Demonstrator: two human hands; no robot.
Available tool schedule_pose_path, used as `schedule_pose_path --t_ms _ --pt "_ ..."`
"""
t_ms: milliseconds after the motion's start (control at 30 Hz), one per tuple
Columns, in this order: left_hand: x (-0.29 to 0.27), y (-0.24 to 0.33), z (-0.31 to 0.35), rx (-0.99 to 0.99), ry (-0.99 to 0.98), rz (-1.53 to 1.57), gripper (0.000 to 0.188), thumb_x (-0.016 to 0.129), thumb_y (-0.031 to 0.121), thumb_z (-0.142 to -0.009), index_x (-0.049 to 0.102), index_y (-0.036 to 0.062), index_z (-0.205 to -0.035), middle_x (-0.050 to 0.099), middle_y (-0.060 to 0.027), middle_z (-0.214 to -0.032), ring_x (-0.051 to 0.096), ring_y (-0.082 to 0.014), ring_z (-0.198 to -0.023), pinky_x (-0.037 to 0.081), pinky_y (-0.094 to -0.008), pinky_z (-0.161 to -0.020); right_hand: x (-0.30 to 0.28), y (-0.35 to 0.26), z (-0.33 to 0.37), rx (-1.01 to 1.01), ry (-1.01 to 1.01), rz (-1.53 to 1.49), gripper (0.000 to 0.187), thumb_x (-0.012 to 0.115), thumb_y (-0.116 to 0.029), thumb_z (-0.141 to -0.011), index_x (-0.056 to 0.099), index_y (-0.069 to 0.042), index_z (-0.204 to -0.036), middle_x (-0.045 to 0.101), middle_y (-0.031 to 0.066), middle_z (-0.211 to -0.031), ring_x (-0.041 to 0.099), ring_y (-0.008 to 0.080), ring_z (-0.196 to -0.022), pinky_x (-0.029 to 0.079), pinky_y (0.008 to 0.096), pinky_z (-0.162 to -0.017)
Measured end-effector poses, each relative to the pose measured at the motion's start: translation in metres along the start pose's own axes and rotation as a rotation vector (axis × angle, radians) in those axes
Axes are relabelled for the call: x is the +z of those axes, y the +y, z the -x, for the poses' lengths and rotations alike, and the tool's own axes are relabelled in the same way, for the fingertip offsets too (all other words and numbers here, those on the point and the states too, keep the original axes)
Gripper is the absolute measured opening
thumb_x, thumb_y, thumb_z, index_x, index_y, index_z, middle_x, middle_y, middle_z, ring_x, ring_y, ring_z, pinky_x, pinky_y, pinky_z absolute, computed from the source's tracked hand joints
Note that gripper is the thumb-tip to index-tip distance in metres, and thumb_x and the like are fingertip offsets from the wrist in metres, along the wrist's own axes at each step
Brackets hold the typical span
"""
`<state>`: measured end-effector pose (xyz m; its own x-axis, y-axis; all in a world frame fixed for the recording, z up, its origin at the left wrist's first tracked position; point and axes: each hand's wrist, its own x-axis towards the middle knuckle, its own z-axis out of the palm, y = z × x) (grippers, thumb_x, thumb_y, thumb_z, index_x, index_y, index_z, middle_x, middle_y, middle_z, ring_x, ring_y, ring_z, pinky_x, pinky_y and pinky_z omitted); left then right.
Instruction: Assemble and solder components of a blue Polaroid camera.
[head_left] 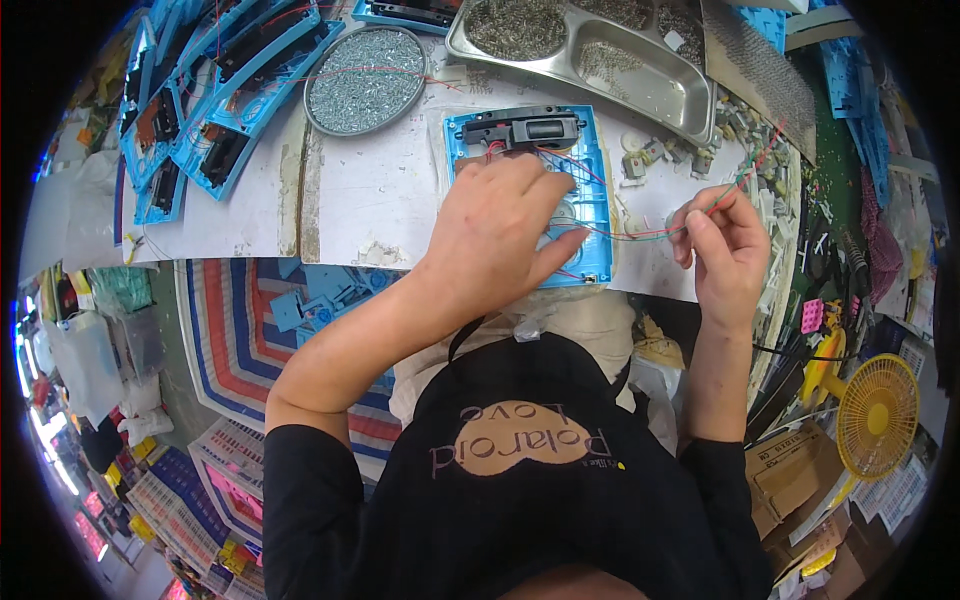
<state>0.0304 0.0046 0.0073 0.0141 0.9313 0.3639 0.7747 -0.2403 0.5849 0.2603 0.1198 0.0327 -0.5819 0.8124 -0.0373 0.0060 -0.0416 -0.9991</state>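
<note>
Curling the left hand (505,215) over the blue housing (599,200) near the front edge of the table (372,205), hiding the housing's middle and leaving any grip there impossible to tell. Pinching thin red and green wires (642,237) in the right hand (725,245), running them between both hands, losing their far ends against scattered parts (704,160). Leaving bare table left of the housing; crowding its far right with a metal tray (655,90).

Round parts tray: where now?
Head view, top, left of centre: the round tray sits on the white table, between the piled blue casings and metal compartment tray.
</note>
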Motion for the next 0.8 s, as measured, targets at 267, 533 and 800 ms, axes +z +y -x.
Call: schedule_pose_path --t_ms 267,533,800 --pt "-0.007 0.026 0.035 0.253 -0.213 0.021 0.033 0.067 0.015 -0.077 0.070 0.0060 -0.109 0.063 -0.0039 -0.096 0.061 -0.0197 -0.083 0.046 -0.0367 -0.074 0.019 -0.011 -0.007 -0.463 -0.589 0.471 0.033 0.082 -0.005 -0.072 0.070 -0.003 -0.103 0.069 0.0105 -0.096 0.064 0.0279 -0.079 0.053 0.0368 -0.072" --pt "-0.004 0.006 0.059 0.183 -0.037 0.109 0.034 0.080 0.013 -0.072 0.072 0.0078 -0.105 0.064 -0.0037 -0.097 0.063 -0.0205 -0.085 0.049 -0.0361 -0.072 0.036 0.044 -0.019 -0.698 -0.351 0.792 0.028 0.080 -0.003 -0.071 0.070 -0.008 -0.097 0.065 0.0067 -0.095 0.060 0.0295 -0.084 0.050 0.0393 -0.075" --pt "-0.011 0.014 0.065 0.189 -0.005 0.092 0.027 0.080 0.010 -0.072 0.073 0.0072 -0.098 0.065 -0.0051 -0.093 0.064 -0.0218 -0.078 0.049 -0.0360 -0.068 0.052 0.021 -0.014 -0.670 -0.568 0.893 0.032 0.078 -0.018 -0.075 0.072 -0.009 -0.105 0.065 0.0055 -0.097 0.057 0.0285 -0.098 0.045 0.0425 -0.087"
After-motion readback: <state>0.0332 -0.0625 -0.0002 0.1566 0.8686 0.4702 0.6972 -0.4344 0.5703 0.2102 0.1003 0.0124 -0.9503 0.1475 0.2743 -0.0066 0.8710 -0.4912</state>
